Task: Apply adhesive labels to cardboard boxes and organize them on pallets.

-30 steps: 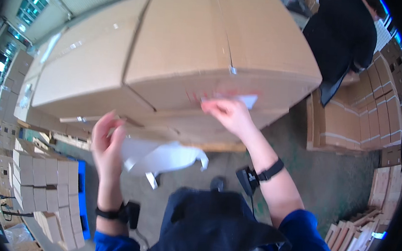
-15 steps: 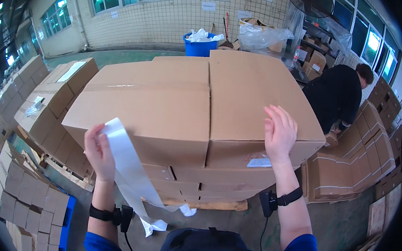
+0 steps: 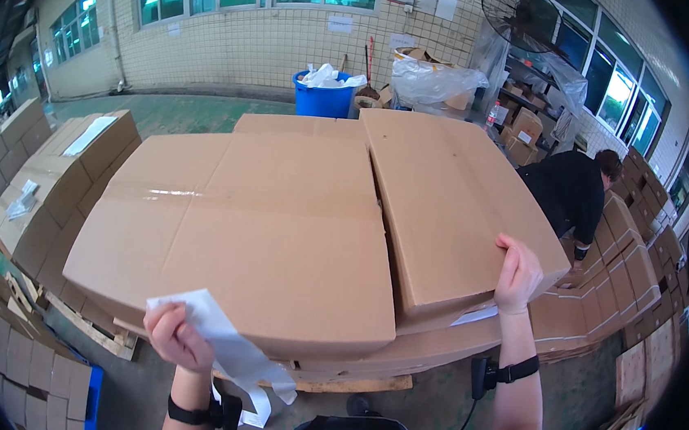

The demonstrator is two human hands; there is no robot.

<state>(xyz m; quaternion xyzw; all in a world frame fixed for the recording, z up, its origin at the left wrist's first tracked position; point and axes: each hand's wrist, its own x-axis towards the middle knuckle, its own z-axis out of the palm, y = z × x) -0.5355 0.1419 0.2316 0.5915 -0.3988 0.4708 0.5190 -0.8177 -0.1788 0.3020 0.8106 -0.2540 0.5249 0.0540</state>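
My left hand (image 3: pixel 180 336) is closed round a long white paper strip (image 3: pixel 216 327) that looks like label backing. The strip hangs folded in front of the near edge of a large left carton (image 3: pixel 276 250). To the right, a second large carton (image 3: pixel 460 209) sits slightly askew beside the first, with a dark gap between them. My right hand (image 3: pixel 518 275), fingers curled together, is over this carton's near right part; what they pinch, if anything, is hidden. Below my right hand, part of a white label (image 3: pixel 475 315) shows on the carton's front.
More cartons lie beneath on a wooden pallet (image 3: pixel 354 384). Stacked cartons (image 3: pixel 62 166) stand at the left. At the right, a person in dark clothes (image 3: pixel 564 189) bends over further cartons (image 3: pixel 591 298). A blue bin (image 3: pixel 324 97) stands behind, near the wall.
Both hands are lower in the view. My left hand has tightened round the paper strip; my right hand has shifted right, its fingers now curled. The person at the right bends lower.
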